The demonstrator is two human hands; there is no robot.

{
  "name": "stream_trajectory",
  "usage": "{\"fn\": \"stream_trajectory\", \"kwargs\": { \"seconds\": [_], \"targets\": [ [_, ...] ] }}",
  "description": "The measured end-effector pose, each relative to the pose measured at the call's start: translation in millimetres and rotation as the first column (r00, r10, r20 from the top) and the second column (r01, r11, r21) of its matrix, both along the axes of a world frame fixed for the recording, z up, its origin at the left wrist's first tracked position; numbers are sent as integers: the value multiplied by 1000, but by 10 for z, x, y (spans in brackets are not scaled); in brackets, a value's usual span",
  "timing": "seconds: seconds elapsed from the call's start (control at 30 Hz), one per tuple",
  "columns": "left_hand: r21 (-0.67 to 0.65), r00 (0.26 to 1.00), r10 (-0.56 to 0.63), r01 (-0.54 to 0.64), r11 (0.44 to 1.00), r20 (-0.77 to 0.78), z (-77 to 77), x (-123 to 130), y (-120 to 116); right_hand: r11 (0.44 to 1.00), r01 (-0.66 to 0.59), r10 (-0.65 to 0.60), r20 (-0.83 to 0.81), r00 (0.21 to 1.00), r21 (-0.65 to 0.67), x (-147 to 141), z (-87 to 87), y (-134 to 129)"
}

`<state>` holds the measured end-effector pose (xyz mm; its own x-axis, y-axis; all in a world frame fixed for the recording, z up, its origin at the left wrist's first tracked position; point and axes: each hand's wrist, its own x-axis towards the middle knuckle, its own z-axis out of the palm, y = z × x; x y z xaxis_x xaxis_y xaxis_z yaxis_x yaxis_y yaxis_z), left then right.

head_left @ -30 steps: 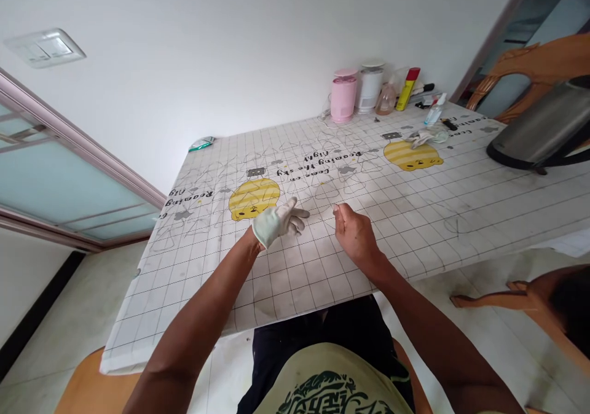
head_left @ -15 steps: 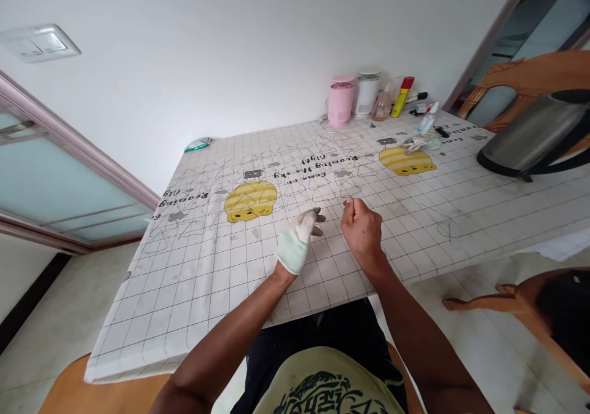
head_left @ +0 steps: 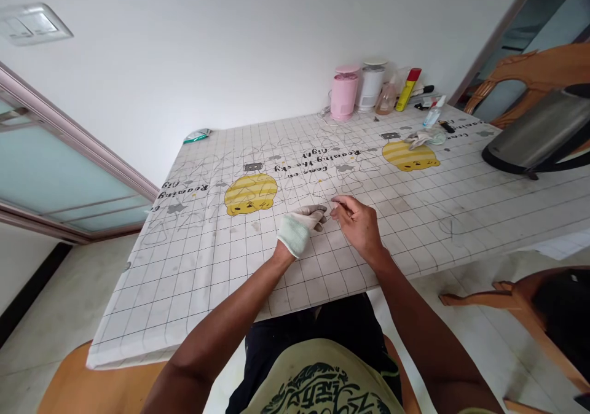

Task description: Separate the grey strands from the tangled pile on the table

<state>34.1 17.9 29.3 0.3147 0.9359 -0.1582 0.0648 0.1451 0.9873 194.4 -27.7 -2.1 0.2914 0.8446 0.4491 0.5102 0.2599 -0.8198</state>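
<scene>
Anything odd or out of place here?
Mismatched hands: the left hand wears a white, pale-green-cuffed glove; the right hand is bare. A crumpled white-and-green fabric item, possibly its mate, lies partly over the rightmost yellow striped print. The white gridded tablecloth looks smudged; no spill visible.

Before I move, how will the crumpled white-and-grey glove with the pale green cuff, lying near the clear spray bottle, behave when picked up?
The crumpled glove will probably flop, since it lies slack on the white gridded tablecloth. It looks light: thin fabric, much like the worn glove on the left hand. Rolling seems unlikely, given its low, irregular shape.
</scene>
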Motion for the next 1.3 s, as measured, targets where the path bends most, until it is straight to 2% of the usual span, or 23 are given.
{"fn": "stream_trajectory", "kwargs": {
  "seconds": [0.07, 0.27, 0.43, 0.6, 0.77, 1.0, 1.23, 1.3],
  "targets": [
    [3, 1000, 17, -17, 1000, -15, -14, -51, 33, 999, -43, 43, -34, 998, -5, 8, -3, -9],
    [-11, 999, 42, -42, 999, 10, -120, -179, 146, 997, -64, 53, -201, 978, -52, -82, -53, -176],
    [-38, 1000, 12, -11, 999, 12, -194, -207, 171, 992, -83, 59, -222, 973, -100, -114, -70, -259],
    [-27, 998, 0, -1, 1000, -58, -144, -203, 128, 987, -85, 50, -240, 970, -139, -107, -64, -253],
    [85, 992, 34, -24, 996, -124, -62, -269, 148, 982, -121, 78, -277, 958, -142, -157, -69, -302],
    [101, 999, -30, 27, 995, 30, -15, -345, 109, 976, -169, 118, -315, 942, -139, -261, -110, -363],
    [70, 988, -95, 87, 994, 124, -169, -338, 204, 979, -169, 138, -236, 962, -116, -245, -138, -392],
    [73, 987, -119, 112, 991, 110, -176, -347, 234, 980, -164, 135, -228, 964, -115, -231, -146, -397]
  ]
}}
